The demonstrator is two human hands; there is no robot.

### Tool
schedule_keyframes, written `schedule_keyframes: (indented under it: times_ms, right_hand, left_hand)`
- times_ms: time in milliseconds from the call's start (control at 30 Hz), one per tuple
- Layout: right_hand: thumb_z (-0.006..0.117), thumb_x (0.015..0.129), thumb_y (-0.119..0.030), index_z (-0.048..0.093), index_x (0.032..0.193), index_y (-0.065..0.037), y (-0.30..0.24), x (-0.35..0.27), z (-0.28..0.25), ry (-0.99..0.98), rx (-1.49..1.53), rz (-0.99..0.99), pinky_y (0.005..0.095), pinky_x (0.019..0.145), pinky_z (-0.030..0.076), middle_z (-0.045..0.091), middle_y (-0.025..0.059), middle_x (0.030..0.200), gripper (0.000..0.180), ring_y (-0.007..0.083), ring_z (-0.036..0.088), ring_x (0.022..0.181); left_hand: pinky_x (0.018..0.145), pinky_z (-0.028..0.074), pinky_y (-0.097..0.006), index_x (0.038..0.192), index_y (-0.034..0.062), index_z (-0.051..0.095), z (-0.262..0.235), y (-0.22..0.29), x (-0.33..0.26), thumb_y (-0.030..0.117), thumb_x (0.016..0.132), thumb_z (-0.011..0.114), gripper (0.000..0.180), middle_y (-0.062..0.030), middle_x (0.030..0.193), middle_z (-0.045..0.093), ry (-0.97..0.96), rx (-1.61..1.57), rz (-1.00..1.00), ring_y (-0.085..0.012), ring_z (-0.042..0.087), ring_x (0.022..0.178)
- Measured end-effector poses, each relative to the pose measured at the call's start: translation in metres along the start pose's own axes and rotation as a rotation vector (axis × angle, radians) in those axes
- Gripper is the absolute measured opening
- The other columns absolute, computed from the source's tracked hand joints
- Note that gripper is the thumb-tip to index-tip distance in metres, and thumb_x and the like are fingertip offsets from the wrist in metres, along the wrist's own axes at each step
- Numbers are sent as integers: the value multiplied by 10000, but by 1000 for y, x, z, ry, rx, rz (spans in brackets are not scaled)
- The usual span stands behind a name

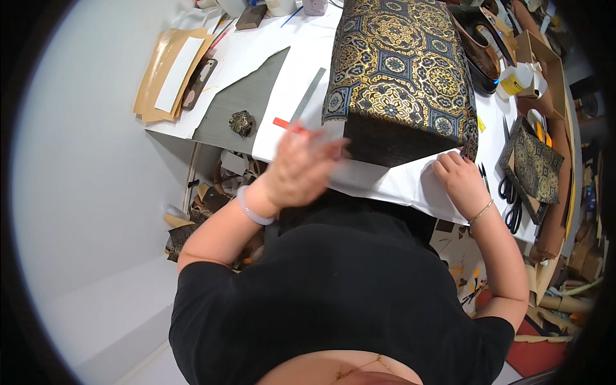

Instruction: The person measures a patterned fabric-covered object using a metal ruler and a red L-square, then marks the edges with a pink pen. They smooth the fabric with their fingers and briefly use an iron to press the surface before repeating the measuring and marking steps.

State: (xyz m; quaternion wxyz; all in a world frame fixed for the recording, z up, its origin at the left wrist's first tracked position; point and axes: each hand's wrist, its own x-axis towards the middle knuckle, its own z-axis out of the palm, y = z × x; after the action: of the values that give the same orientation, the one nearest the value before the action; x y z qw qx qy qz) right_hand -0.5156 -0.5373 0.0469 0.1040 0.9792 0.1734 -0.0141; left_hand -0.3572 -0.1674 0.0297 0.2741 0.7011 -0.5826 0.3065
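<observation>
A large box (391,142) stands at the table's near side, covered in black, gold and grey-blue patterned brocade fabric (401,64). Its near face is plain and dark. Beside its near left corner is my left hand (298,168), raised and smeared by motion; whether it holds anything is unclear. My right hand (457,176) rests at the near right corner, fingers slightly bent and apart, tips against the box's lower edge by a hanging fabric flap. A metal ruler (308,93) and a red strip (280,122) lie just beyond my left hand.
On the left are a crumpled brocade scrap (241,123), a phone (199,83) and brown card sheets (168,74). Black-handled scissors (511,204), a brocade-covered tray (532,160), a white bottle (515,81) and a dark shoe (478,48) stand or lie to the right.
</observation>
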Motion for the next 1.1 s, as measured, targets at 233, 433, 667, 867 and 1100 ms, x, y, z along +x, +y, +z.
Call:
schedule_keyframes:
  times_ms: [233,433,667,867,1100]
  right_hand:
    - [742,834,-40,663,1141,-36,20,25,-19,72,236,-17,502,1134,466,704,119,1172,316,331,658,1153]
    - [770,843,86,619,1047,-7,14,10,-27,633,559,526,417,1001,531,674,176,1159,270,353,649,1138]
    - [704,1037,12,612,1100,-15,-5,-39,-25,1161,896,764,286,913,525,615,67,1144,114,126,594,981]
    - [604,1125,-113,539,1074,-36,-23,-62,-68,1492,803,787,294,782,488,631,81,879,113,148,569,808]
    - [499,1169,-169,580,1191,6,-29,-36,-99,1742,770,501,376,867,525,669,143,949,193,205,612,879]
  left_hand:
    - [1263,318,-594,1495,47,558,-9,-30,-53,143,962,737,570,-181,1646,467,-254,61,-580,-439,442,1514]
    - [1220,386,-581,1492,82,578,-21,-9,-86,238,868,858,702,-151,1623,516,-406,69,-516,-398,492,1497]
    - [1052,549,-505,1148,63,745,-40,-6,-102,22,849,782,304,-93,1254,760,-177,115,-393,-289,722,1181]
    - [948,638,-420,1246,-31,668,-73,-33,-71,-116,978,653,282,-228,1252,766,277,41,-490,-356,772,1131]
    - [1023,618,-518,1190,-19,581,-89,-46,51,-83,1064,575,141,-333,1276,716,664,-319,-259,-468,735,1174]
